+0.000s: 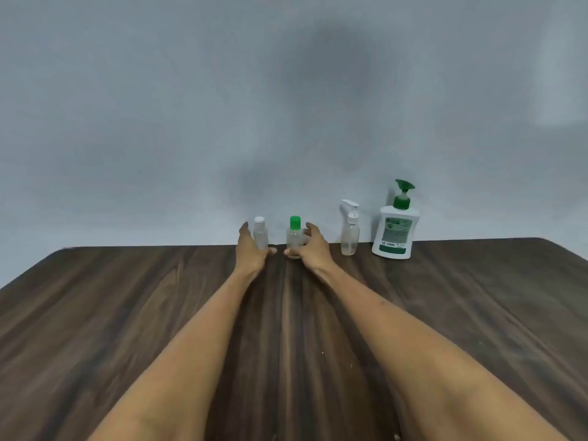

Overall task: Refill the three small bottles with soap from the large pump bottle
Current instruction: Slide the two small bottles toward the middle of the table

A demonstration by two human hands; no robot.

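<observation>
- Evidently, four bottles are lined up along the far edge of the wooden table [127,313], against the wall, so that all are within one reach.
- The white-capped bottle [260,232] is cupped by the left hand [251,249], fingers curved around its left side, thumb low in front; a firm grip cannot be confirmed.
- The green-capped bottle [295,237], at 3 o'clock of the first, is flanked by the right hand [310,246], fingers loosely spread behind it, thumb in front.
- Further toward 3 o'clock, the small pump bottle [350,233] and the large pump bottle [396,230] are left untouched, caps on; both small ones are probably being fetched nearer.
</observation>
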